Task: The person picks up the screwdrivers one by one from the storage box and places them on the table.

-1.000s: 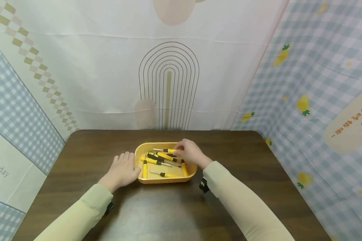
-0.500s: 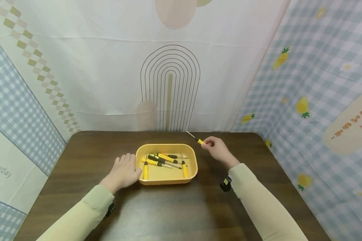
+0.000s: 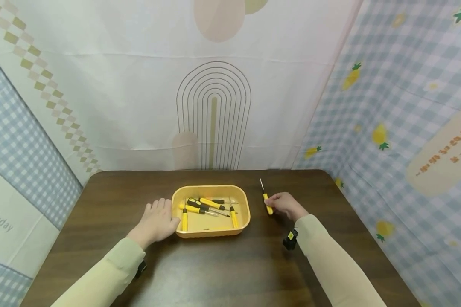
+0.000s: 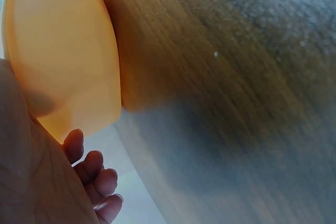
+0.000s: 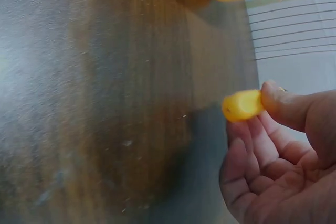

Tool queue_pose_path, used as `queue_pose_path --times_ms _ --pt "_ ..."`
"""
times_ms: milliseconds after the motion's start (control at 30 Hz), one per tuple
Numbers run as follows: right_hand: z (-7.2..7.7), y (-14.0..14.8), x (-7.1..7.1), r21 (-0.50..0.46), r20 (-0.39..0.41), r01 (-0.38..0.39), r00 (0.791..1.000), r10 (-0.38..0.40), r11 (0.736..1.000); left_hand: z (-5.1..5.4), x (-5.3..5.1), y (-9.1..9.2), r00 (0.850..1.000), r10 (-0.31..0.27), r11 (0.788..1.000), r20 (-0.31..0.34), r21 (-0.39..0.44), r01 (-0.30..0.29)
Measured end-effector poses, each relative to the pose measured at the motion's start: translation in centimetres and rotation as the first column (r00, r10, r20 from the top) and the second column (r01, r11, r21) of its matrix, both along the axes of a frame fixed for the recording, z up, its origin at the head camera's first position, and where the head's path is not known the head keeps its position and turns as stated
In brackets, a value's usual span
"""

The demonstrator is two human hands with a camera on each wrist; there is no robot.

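Note:
My right hand [image 3: 288,205] pinches the yellow handle of a small screwdriver [image 3: 267,204] to the right of the tray, its thin metal shaft pointing away toward the table's back. In the right wrist view, the handle's yellow end [image 5: 241,106] juts out between thumb and fingers. My left hand [image 3: 156,221] rests against the left side of a yellow plastic tray [image 3: 245,209], its thumb at the near left corner. Several screwdrivers lie in the tray in mixed directions, among them one with a black handle [image 3: 194,203]. The near wall partly hides one of them.
A dark wooden table [image 3: 215,268] carries the tray. Behind it hangs a white patterned cloth [image 3: 146,106], and a blue checked cloth [image 3: 392,94] hangs at the right. A small black camera [image 3: 290,239] sits under the right wrist.
My right hand has lifted a yellow screwdriver out of the tray's far side, carried it right and lowered it beside the tray. My left hand stays at the tray's left side.

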State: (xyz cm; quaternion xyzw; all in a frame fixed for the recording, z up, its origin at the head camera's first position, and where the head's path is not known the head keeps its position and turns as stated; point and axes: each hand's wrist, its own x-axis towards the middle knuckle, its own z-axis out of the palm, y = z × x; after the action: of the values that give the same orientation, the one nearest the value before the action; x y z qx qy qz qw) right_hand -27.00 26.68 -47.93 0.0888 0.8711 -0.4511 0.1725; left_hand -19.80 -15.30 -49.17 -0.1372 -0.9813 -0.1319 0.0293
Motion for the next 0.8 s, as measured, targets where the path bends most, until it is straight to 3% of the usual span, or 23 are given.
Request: queue_pose_path --times_ms 300,533,800 --pt "-1.2 -0.2 0.4 -0.085 0.139 0.030 0.990 -0.018 0.996 0.3 -0.2 -0.6 1.000 0.010 1.000 0.012 -0.005 -0.010" --pt "-1.9 -0.3 0.8 -0.081 0.174 0.045 0.984 -0.031 0.996 0.1 0.4 -0.7 1.000 0.016 1.000 0.019 0.002 -0.016" --pt "-1.5 0.6 1.0 -0.055 0.160 0.035 0.987 -0.025 0.998 -0.4 0.1 -0.1 1.000 0.005 1.000 0.018 0.019 -0.006"
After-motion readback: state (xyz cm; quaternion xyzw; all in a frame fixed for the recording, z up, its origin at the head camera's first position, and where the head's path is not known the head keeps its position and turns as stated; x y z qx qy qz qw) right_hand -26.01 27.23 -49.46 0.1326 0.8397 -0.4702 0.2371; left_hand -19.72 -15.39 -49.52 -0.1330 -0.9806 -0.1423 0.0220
